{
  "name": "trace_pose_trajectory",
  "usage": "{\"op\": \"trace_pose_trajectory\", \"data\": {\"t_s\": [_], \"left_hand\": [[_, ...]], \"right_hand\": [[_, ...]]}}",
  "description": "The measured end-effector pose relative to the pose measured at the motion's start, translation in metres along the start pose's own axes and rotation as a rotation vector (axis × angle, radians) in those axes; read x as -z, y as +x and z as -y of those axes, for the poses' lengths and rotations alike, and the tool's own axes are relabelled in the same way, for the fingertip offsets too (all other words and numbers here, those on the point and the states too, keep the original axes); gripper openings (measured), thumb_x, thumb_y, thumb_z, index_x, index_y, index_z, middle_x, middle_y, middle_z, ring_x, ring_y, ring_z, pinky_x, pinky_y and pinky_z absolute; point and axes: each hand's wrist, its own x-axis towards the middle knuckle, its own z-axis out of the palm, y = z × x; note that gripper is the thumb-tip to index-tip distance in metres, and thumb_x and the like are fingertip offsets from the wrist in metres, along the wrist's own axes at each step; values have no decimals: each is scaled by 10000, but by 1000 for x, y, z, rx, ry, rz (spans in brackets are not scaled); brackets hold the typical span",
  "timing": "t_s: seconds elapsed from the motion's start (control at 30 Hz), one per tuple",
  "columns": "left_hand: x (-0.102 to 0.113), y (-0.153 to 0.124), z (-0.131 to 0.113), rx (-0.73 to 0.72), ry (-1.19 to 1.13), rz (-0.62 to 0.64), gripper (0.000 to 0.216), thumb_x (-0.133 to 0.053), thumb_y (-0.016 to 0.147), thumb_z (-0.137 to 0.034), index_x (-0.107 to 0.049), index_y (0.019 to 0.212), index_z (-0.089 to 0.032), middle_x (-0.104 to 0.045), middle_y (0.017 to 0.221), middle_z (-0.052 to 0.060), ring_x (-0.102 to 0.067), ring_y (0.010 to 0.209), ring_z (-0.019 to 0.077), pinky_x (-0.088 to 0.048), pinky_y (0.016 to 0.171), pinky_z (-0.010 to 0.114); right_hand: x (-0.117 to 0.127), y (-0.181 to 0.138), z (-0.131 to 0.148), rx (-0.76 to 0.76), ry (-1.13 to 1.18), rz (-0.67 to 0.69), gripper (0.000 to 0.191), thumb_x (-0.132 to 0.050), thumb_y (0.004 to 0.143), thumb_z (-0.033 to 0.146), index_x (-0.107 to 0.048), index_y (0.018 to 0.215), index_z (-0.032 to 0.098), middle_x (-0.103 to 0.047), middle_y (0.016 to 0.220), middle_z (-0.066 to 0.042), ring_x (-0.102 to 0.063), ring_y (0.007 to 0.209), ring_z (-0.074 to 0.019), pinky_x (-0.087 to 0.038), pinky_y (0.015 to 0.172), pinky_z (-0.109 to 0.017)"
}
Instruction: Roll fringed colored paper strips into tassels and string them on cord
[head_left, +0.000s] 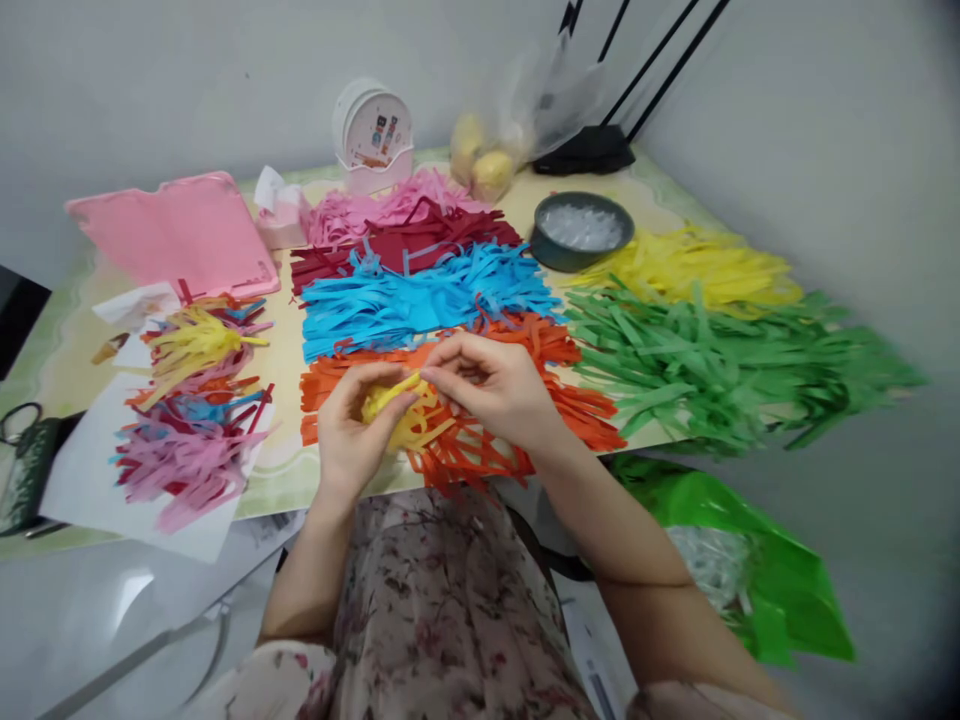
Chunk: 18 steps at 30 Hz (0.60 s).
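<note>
Between my two hands is a yellow paper tassel [412,425], its fringe hanging down over the orange fringed paper [510,455]. My left hand [356,425] is closed around one side of it, thumb on top. The fingertips of my right hand [487,385] pinch the tassel's narrow yellow top. Behind the hands lie blue fringed paper [420,300], dark red fringed paper [427,240] and pink fringed paper [405,200] in rows. Several bundled multicoloured tassels [195,345] rest at the left.
Green fringed paper [712,360] and yellow fringed paper [690,265] cover the right side. A dark bowl [551,245] holds clear bits. Behind stand a pink case [180,235], a round white item [379,130] and a black router [585,155]. A green bag [787,570] hangs below the table edge.
</note>
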Motion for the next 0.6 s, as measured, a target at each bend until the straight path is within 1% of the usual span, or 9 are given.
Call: {"op": "trace_pose_trajectory", "data": {"t_s": [0.07,0.17,0.23,0.37,0.47,0.53,0.57,0.6], "left_hand": [[-1,-1,-1,-58,42,23,188,-813,810,-285,-749,961,-192,-779,926,32,-735,853,150,-575,786,243],[0,-1,0,-125,71,-13,77,-772,850,-247,-739,887,-189,-766,842,9,-723,770,122,-555,718,209],[2,-1,2,-140,57,-35,75,-769,849,-253,-732,858,-188,-762,822,5,-720,755,124,-554,707,214],[5,-5,4,-94,39,-43,113,-752,855,-307,-732,848,-195,-761,833,18,-723,786,154,-561,733,257],[3,-13,5,-17,21,-18,128,-723,868,-345,-723,835,-221,-753,803,16,-708,747,158,-558,698,276],[13,-19,9,50,29,23,117,-701,884,-351,-724,844,-244,-751,771,12,-695,687,154,-554,645,279],[25,-21,11,82,68,22,111,-703,880,-352,-727,842,-251,-747,743,7,-685,647,153,-548,611,279],[44,-23,13,106,138,-21,107,-711,868,-353,-729,836,-252,-740,714,2,-673,611,154,-541,581,280]], "right_hand": [[1,1,5,18,-39,15,172,-690,881,335,-652,821,178,-601,619,31,-536,495,-85,-396,460,-215],[-1,1,11,36,-51,-8,155,-684,876,319,-646,813,182,-593,616,35,-525,490,-81,-391,453,-212],[-4,1,14,43,-37,-35,145,-681,873,304,-634,801,187,-583,605,41,-520,482,-79,-396,451,-210],[-12,-2,16,55,-8,-77,132,-662,870,264,-604,771,198,-550,561,56,-498,447,-77,-380,427,-207],[-23,-6,15,67,-18,-150,142,-668,873,248,-603,756,201,-542,557,59,-482,438,-70,-362,419,-203],[-32,-10,12,63,-24,-157,146,-673,884,250,-612,760,202,-557,568,55,-496,443,-71,-372,424,-203],[-35,-13,11,56,-22,-130,129,-676,888,254,-625,781,203,-572,579,52,-511,446,-74,-387,428,-204],[-37,-15,9,49,-18,-88,92,-680,890,257,-646,823,204,-591,593,49,-529,452,-78,-407,435,-206]]}}
